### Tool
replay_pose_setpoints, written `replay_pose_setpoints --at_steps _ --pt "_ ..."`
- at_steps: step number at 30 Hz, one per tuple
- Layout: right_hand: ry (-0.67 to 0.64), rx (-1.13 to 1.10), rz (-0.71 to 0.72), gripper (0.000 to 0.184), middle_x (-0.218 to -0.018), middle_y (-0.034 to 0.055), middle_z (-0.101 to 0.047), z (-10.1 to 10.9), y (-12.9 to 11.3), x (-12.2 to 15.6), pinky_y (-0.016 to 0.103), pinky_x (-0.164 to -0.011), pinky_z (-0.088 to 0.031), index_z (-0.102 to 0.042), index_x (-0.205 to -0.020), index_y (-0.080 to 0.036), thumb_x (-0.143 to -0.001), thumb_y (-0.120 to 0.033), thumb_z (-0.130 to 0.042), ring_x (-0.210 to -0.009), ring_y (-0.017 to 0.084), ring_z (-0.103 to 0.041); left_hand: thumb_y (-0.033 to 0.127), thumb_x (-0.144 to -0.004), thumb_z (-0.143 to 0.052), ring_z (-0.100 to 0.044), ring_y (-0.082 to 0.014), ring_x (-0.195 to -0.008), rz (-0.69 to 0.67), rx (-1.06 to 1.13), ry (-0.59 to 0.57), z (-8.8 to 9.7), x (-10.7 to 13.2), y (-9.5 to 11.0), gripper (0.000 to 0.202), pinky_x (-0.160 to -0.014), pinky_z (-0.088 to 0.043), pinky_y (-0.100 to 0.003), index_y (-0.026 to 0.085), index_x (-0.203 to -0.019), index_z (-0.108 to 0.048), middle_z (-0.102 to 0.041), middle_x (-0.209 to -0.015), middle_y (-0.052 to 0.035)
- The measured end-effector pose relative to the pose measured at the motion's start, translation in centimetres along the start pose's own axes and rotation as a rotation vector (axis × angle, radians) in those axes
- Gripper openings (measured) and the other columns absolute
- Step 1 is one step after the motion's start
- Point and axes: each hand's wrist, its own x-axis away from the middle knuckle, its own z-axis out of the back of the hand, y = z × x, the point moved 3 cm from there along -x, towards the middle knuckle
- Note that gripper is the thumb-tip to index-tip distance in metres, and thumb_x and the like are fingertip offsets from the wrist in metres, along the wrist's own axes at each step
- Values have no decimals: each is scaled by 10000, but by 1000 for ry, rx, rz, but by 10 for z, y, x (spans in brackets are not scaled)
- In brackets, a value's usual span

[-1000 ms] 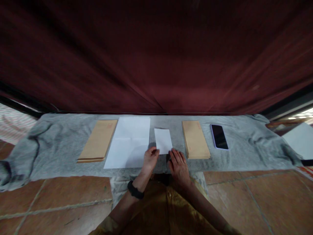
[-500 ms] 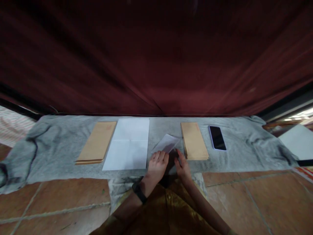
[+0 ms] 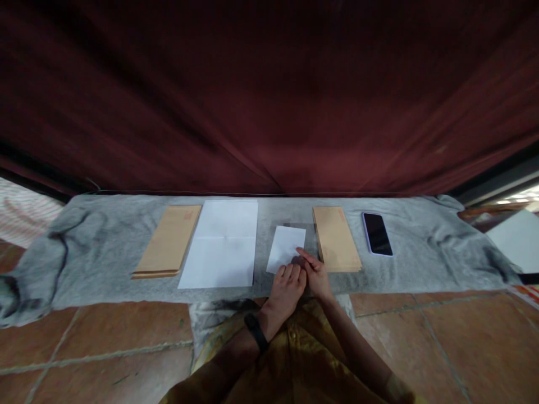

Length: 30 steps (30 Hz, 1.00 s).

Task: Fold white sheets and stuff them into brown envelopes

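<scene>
A small folded sheet of white paper point(image 3: 286, 244) lies flat on the grey cloth in the middle. My left hand point(image 3: 288, 286), with a dark band on its wrist, is closed at the sheet's near edge, fingers curled down; its fingertips are hidden. Beside it and touching it, my right hand point(image 3: 315, 275) reaches over the sheet's right side with the index finger stretched out along the paper. Left of the folded sheet lies a stack of larger white paper sheets point(image 3: 223, 247) with cross creases. To the right is a stack of brown envelopes point(image 3: 339, 238).
Another stack of brown envelopes point(image 3: 168, 241) sits at the left. A phone point(image 3: 378, 234) in a light purple case lies right of the envelopes. The grey cloth point(image 3: 433, 252) is wrinkled at both ends. A dark red curtain point(image 3: 269, 112) hangs behind; tiled floor point(image 3: 126, 342) shows in front.
The folded paper has gone from slanted and partly raised to lying flat and straighter. My left hand has shifted right, and my two hands have come together at its near edge.
</scene>
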Motion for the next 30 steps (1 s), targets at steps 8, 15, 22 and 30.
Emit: replay_pose_setpoints --at_steps 8,15,22,30 --pt "41 145 -27 349 -1148 58 -758 -7 12 -21 442 -969 -570 -745 -1150 -234 -925 -302 -488 -1046 243 -716 100 -911 -524 -646 -245 -1030 96 64 16 -12 20 -12 240 -927 -516 -396 159 -1087 -676 -703 -1115 -106" --pt "16 294 102 364 -1127 87 -735 -2 4 -30 408 -971 -556 -713 -1160 -215 -900 -199 -459 -1059 235 -690 254 -995 -452 -540 -275 -1317 199 128 12 -19 37 -24 421 -1070 -467 -434 137 -1389 -546 -571 -1453 -131" --pt "-34 561 300 434 -1501 131 -504 -5 -19 6 479 -1140 -436 -550 -1410 -192 -1002 -236 -407 -1400 256 -464 230 -970 -435 -391 -268 -1461 198 121 -77 -31 38 -23 529 -1179 -371 -450 89 -1480 -451 -442 -1560 -154" --pt "-323 791 418 505 -1520 134 -495 -14 -33 51 522 -1208 -324 -393 -1530 -141 -1045 -278 -384 -1442 250 -416 134 -930 -393 -303 -247 -1504 208 103 -88 -34 44 -31 571 -1226 -306 -444 64 -1496 -424 -396 -1585 -152"
